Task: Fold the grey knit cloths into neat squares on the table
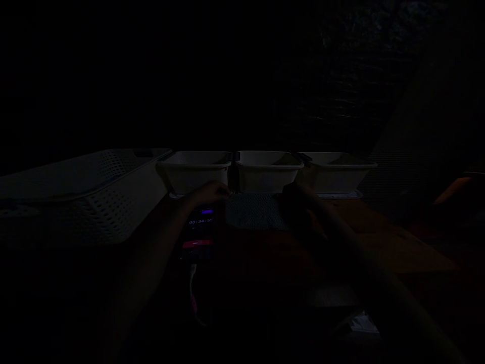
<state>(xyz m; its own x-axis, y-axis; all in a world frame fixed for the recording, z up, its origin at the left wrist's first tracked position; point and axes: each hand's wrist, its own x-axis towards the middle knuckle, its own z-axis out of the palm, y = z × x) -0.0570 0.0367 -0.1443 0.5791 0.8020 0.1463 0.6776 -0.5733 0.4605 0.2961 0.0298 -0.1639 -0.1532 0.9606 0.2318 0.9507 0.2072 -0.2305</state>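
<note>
The scene is very dark. A pale, finely patterned piece of cloth (255,211) is spread out as a rectangle between my hands, in front of the middle tub. At its upper left corner, the fingers of my left hand (212,192) are pinched together. My right hand (299,196) is closed at the cloth's right edge, its fingers mostly lost in shadow. Below my left wrist lies a phone (197,233) with a lit timer on its screen.
Three pale tubs, left (195,172), middle (269,173) and right (335,174), stand in a row behind the cloth. A perforated basket (109,207) is at the left. A white cable (192,278) runs from the phone. Another person's arm (452,189) shows at far right.
</note>
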